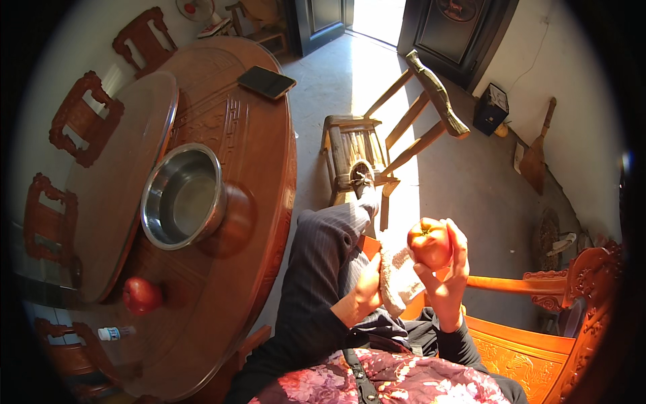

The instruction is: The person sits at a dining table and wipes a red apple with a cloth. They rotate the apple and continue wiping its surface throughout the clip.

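Note:
My right hand [444, 288] holds up a round red fruit [429, 242], a tomato or an apple, between thumb and fingers. A small green patch shows at its stem end. From my left hand [367, 288] hangs a pale terry cloth [398, 272], gripped along its near side just left of the fruit. Both hands are above my lap in bright sunlight. On the table to the left, a second red fruit [141, 296] lies near a stainless steel basin [217, 212]; whether the basin holds water is hard to tell.
The carved wooden table [252, 202] bears a glass-edged turntable [106, 202], a smartphone [266, 82] and a small white bottle [109, 333]. My foot rests on a rustic wooden chair [356, 144]. A dark box [491, 108] and a broom-like tool [535, 161] stand by the wall.

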`<state>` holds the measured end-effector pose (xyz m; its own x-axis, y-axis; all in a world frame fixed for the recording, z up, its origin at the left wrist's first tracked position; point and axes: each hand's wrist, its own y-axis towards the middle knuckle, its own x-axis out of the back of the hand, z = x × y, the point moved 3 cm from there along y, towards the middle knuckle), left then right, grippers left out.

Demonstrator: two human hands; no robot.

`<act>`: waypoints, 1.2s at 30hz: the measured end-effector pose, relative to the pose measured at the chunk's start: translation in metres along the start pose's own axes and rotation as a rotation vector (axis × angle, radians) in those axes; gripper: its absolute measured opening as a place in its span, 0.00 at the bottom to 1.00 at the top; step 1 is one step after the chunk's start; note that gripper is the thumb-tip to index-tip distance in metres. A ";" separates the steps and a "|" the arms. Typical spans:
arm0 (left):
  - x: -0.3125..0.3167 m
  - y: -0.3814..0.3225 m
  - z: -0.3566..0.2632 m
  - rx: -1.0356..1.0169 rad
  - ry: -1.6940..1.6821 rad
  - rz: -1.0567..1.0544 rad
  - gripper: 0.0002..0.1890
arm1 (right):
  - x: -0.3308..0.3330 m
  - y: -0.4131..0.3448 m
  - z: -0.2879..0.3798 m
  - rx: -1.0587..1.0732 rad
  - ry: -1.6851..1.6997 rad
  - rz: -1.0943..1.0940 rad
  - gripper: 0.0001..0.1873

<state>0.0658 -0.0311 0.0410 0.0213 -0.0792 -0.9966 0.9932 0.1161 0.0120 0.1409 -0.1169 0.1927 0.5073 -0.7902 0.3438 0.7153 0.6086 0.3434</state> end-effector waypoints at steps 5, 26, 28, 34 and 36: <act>-0.022 0.004 -0.011 -0.057 0.080 -0.096 0.25 | -0.008 -0.016 -0.016 0.271 -0.304 0.247 0.44; -0.065 -0.018 0.000 -0.329 1.005 -0.232 0.27 | -0.020 -0.028 -0.061 -0.250 0.073 -0.049 0.43; -0.086 -0.018 -0.005 -0.608 1.712 -0.125 0.27 | -0.027 -0.037 -0.065 -0.409 0.306 -0.003 0.39; -0.099 -0.011 -0.021 -0.647 1.790 -0.043 0.26 | -0.025 -0.062 -0.074 -0.549 0.438 -0.001 0.40; -0.077 -0.004 -0.032 -0.584 1.545 -0.102 0.28 | -0.026 -0.052 -0.052 -0.419 0.477 0.005 0.43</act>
<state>0.0565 0.0062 0.1152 -0.5191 0.8448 -0.1299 0.8009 0.5338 0.2713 0.1156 -0.1320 0.1203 0.6005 -0.7912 -0.1159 0.7907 0.6091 -0.0619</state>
